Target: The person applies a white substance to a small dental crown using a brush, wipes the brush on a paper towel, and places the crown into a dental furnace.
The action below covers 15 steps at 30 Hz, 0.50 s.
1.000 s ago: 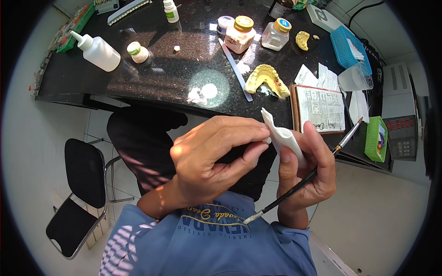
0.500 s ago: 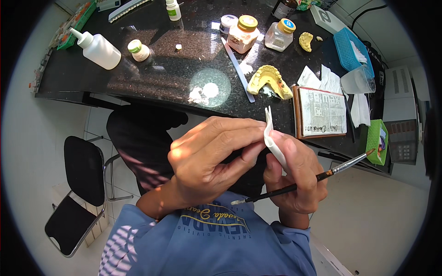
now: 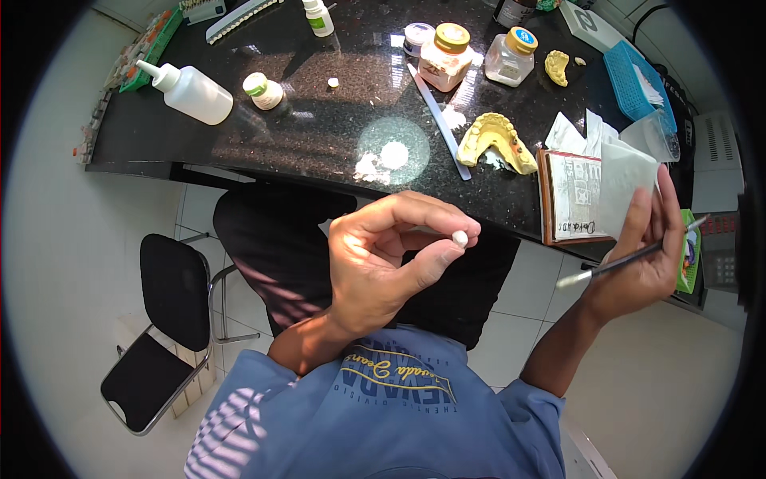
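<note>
Between the thumb and fingertips of my left hand (image 3: pixel 383 251) is a small white dental crown (image 3: pixel 459 238), pinched above my lap. Out to the right, my right hand (image 3: pixel 638 275) grips a slim dark-handled brush (image 3: pixel 610 267) with a pale tip pointing left. The same hand also holds a folded white tissue (image 3: pixel 626 188), which covers part of an open notebook (image 3: pixel 576 199) at the table's edge. A yellowish plaster dental model (image 3: pixel 493 132), horseshoe-shaped, rests on the table just left of the notebook.
The dark stone table (image 3: pixel 311 152) carries a pale blue strip (image 3: pixel 440 124), several jars such as a pink-filled one (image 3: pixel 445 65), a white squeeze bottle (image 3: pixel 198 94) and a blue basket (image 3: pixel 634 80). A black chair (image 3: pixel 171 291) stands left on the tiled floor.
My hands have parted. The right one has moved right and up with the brush and tissue, over the notebook. The white crown now shows in my left fingertips.
</note>
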{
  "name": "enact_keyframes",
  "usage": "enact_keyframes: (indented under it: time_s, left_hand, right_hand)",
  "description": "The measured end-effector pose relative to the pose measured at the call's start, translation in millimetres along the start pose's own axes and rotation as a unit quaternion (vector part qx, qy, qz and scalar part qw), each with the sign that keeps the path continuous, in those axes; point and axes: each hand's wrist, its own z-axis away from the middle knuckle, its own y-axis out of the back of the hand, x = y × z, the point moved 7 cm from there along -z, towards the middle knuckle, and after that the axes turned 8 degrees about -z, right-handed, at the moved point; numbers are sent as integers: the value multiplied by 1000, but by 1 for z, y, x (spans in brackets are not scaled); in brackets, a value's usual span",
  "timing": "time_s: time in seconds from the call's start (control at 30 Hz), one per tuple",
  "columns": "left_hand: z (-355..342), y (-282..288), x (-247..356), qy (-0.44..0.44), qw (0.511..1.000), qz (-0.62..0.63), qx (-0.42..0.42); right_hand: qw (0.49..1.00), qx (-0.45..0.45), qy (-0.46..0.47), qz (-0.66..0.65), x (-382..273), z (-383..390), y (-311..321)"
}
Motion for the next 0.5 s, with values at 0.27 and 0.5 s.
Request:
enact_keyframes:
  time_s: [0.27, 0.5]
  left_hand:
    - [2, 2, 8, -76, 993, -85, 6]
    - [1, 4, 16, -131, 985, -113, 20]
  right_hand:
    - [980, -13, 178, 86, -8, -7, 8]
    - [991, -37, 126, 9, 0, -1, 18]
